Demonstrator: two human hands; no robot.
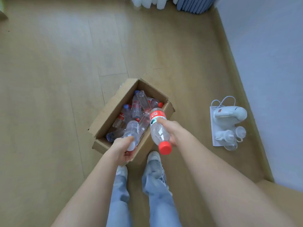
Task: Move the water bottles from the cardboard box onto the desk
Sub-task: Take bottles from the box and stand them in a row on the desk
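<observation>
Two bottles are up out of the pile right now. The right hand (170, 130) is wrapped around a red-cap bottle (158, 130) with a red label, cap end pointing back toward the person, held over the cardboard box's (105, 115) 4 o'clock edge. The left hand (123, 147) is clamped on a clear bottle (132, 133) with what looks like a white cap, though the fingers cover most of it so I'm not sure. That one hangs over the box's near end, around 6 o'clock.

The box itself sits open on the wood floor (49, 79), flaps up, packed with loose bottles (136, 107) lying every which way on top of each other, some blue caps, some red, one with no cap and its open neck pointing to 12. They're tangled enough that they lie across one another.

Right below the box at 6 o'clock are the person's white shoes (153, 157) and light blue jeans (157, 182), toes almost touching the cardboard. Out at 3 o'clock, well apart from the box, a white appliance (231, 114) with a looped cord sits on a white sheet next to some clear plastic parts (232, 136). The wall (270, 63) runs along that side.
</observation>
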